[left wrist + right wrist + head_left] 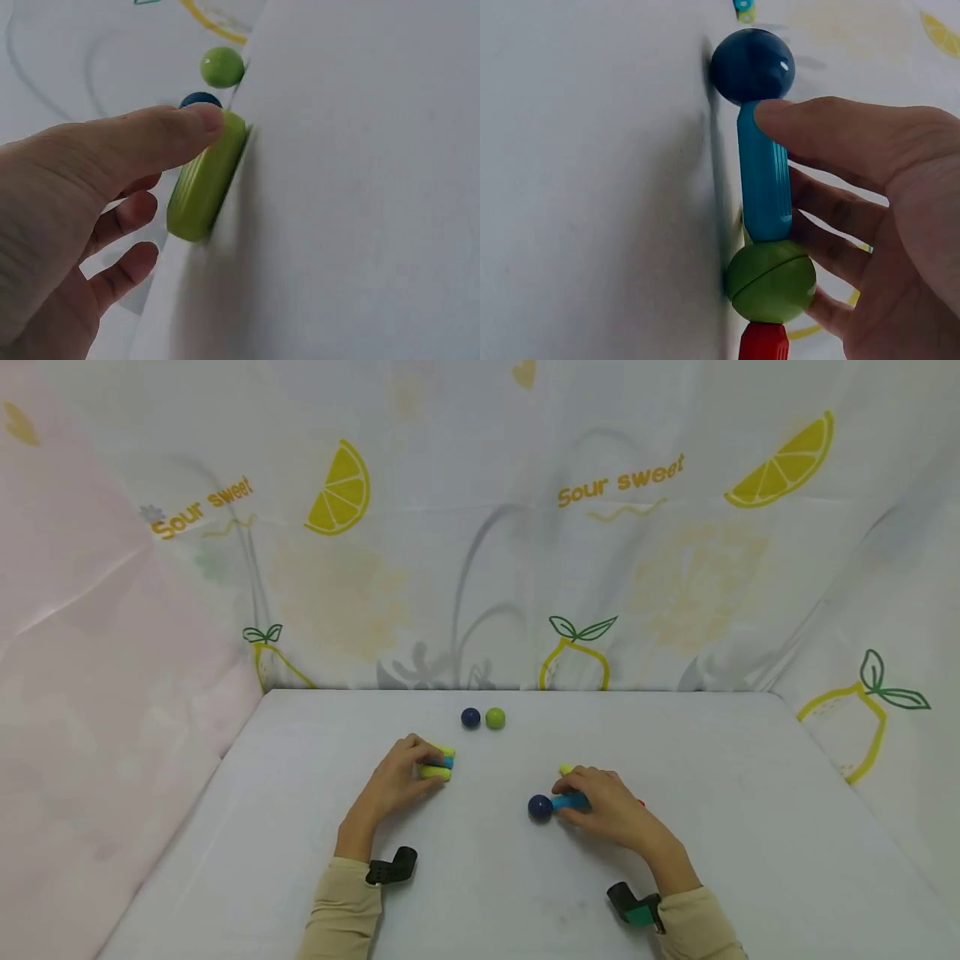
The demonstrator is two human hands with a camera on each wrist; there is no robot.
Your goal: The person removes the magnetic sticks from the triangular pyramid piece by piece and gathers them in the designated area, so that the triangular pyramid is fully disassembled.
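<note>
"Sour sweet" reads in orange letters on the lemon-print backdrop cloth (480,527), once at upper left beside a lemon slice, tilted upward, and once again at upper right of centre. No other lettering, number or label is readable anywhere.

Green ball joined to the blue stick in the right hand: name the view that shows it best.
Right wrist view: the green ball sits close up between blue stick and red piece. In the head view the right hand hides it; the left wrist view misses it.
</note>
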